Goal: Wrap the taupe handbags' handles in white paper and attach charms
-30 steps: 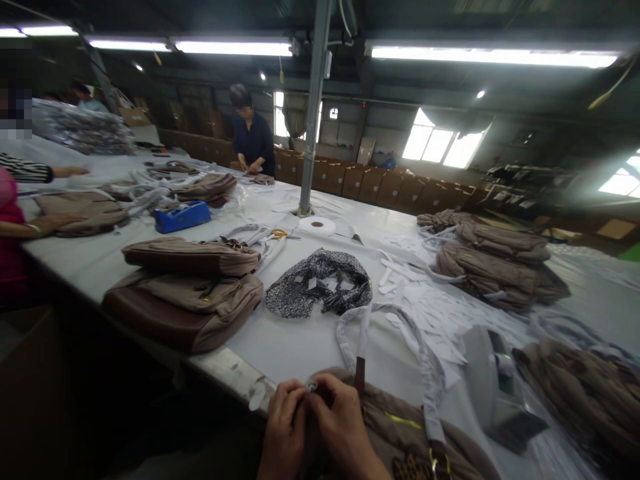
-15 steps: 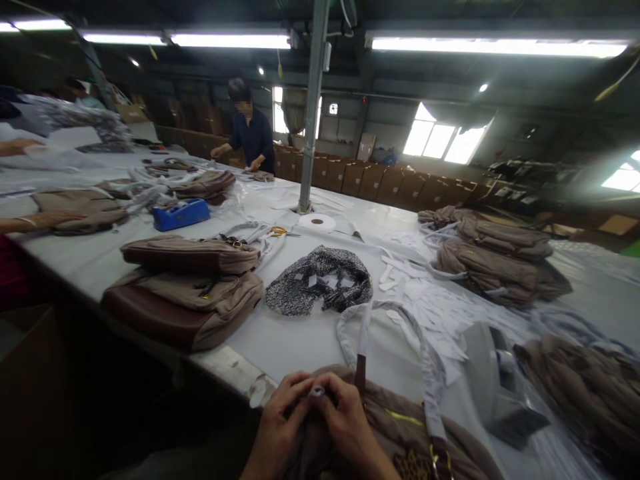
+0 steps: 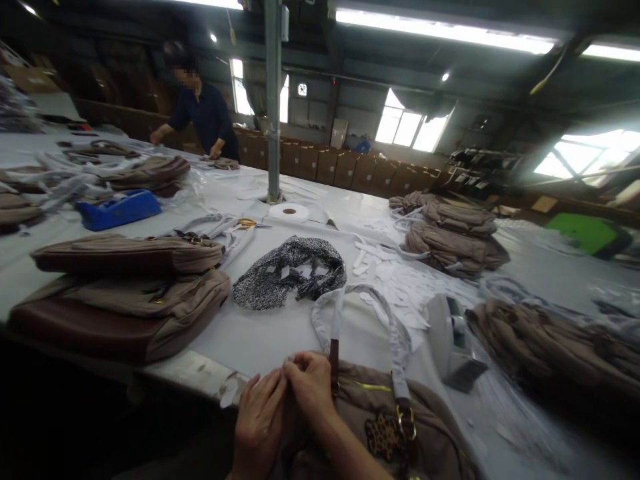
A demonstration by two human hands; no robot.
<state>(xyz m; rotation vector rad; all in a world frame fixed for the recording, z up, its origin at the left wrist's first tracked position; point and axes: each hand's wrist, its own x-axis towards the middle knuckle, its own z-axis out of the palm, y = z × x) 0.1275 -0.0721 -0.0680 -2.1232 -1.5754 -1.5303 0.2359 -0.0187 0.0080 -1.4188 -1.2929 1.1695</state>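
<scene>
A taupe bag with wrapped handles and a leopard-patterned tag lies at the table's near edge. Over its left end my left hand and my right hand meet at the fingertips. The right fingers are pinched together on something small and pale, mostly hidden. My left hand's fingers lie close together against it; what they hold, if anything, is out of sight. Beyond the bag is a black-and-white speckled cloth with small white pieces on it.
Stacked bags stand left, more bags right. A grey tape dispenser, a blue dispenser, orange-handled scissors, a white roll and paper strips are on the table. A person stands behind, near a post.
The view has swung to the right. My hands have turned; the rolled white end seen between my fingertips is now mostly covered, and my left hand shows more of its back.
</scene>
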